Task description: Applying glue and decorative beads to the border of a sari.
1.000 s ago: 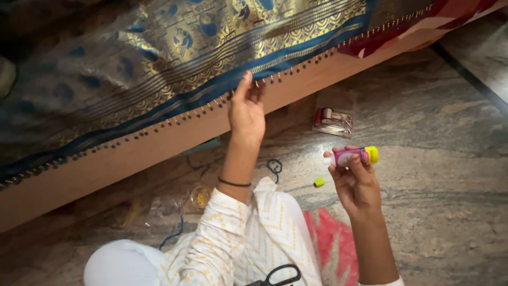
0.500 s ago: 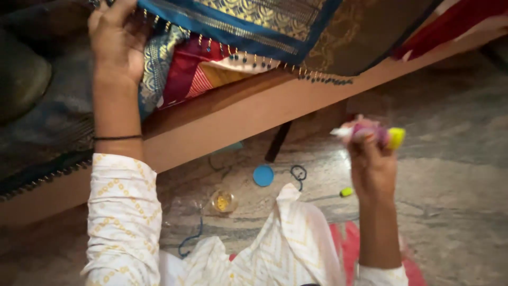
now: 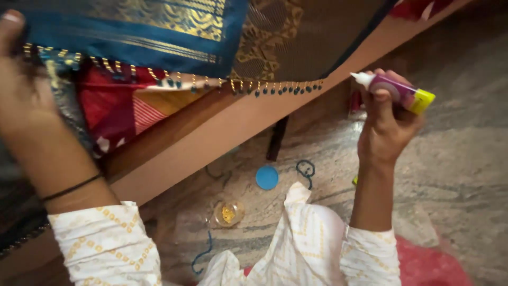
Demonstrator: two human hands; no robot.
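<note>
My left hand (image 3: 24, 90) is raised at the far left, gripping the lifted blue and gold saree cloth (image 3: 159, 32) by its beaded border (image 3: 238, 85). Beneath the raised cloth a red and orange fabric (image 3: 132, 108) shows on the wooden frame (image 3: 211, 137). My right hand (image 3: 386, 127) holds a small purple glue tube (image 3: 394, 91) with a white nozzle and yellow end, its tip pointing left toward the bead fringe, a short gap away.
On the stone floor lie a round blue lid (image 3: 267, 177), a small clear dish of gold bits (image 3: 228, 213), a loop of dark thread (image 3: 306, 169), a dark stick (image 3: 277, 139) and pink cloth (image 3: 434, 265). My white patterned sleeves fill the bottom.
My left hand has lifted the cloth edge up and to the left, uncovering the red fabric. My right hand has raised the glue tube closer to the fringe. The view has moved nearer.
</note>
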